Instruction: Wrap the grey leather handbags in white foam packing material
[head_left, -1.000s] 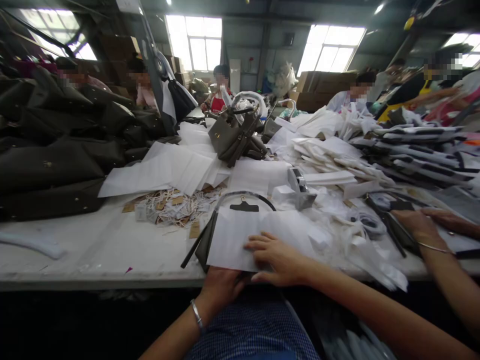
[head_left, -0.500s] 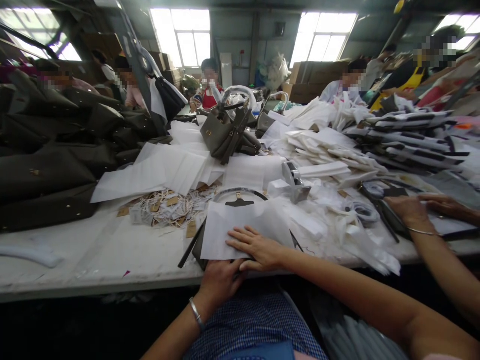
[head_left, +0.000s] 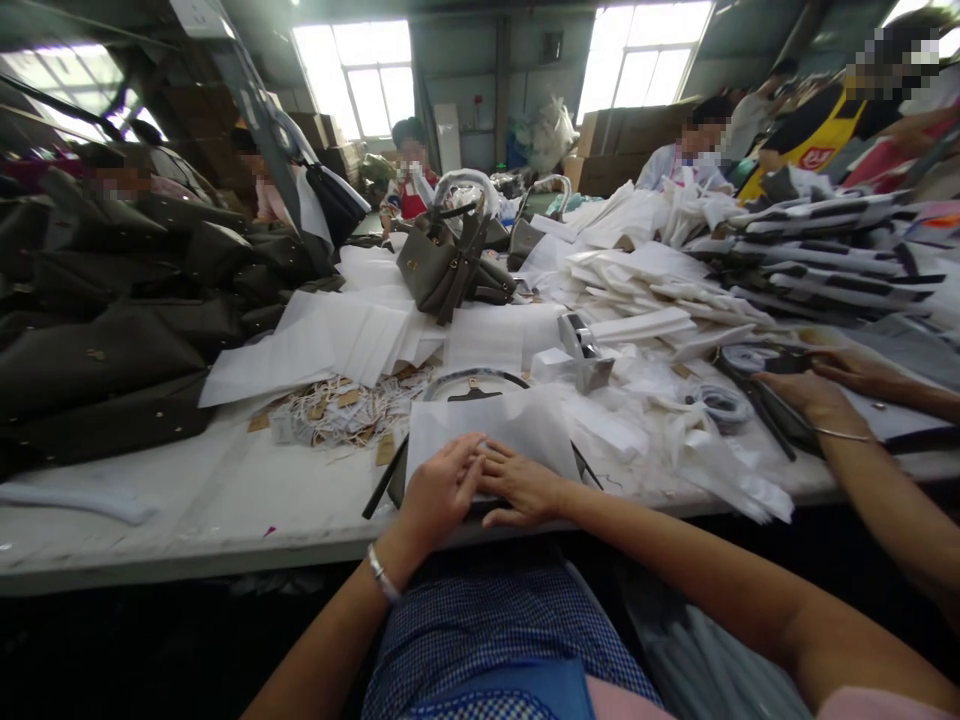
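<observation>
A white paper sheet lies over a dark handbag at the table's near edge, and the bag's curved handle shows above the sheet. My left hand rests on the sheet's lower part with its fingers laid together along the paper. My right hand lies flat beside it, fingers stretched out. The fingertips of both hands meet near the sheet's middle. Neither hand grips anything that I can see.
Dark bags are stacked at the left. Paper tags with strings, white sheets, a grey handbag and a metal dispenser lie beyond. A co-worker's hands work at the right. Several people sit at the far side.
My left hand came up from under the table edge onto the paper. My right hand slid back and left to meet it. The view shifted slightly.
</observation>
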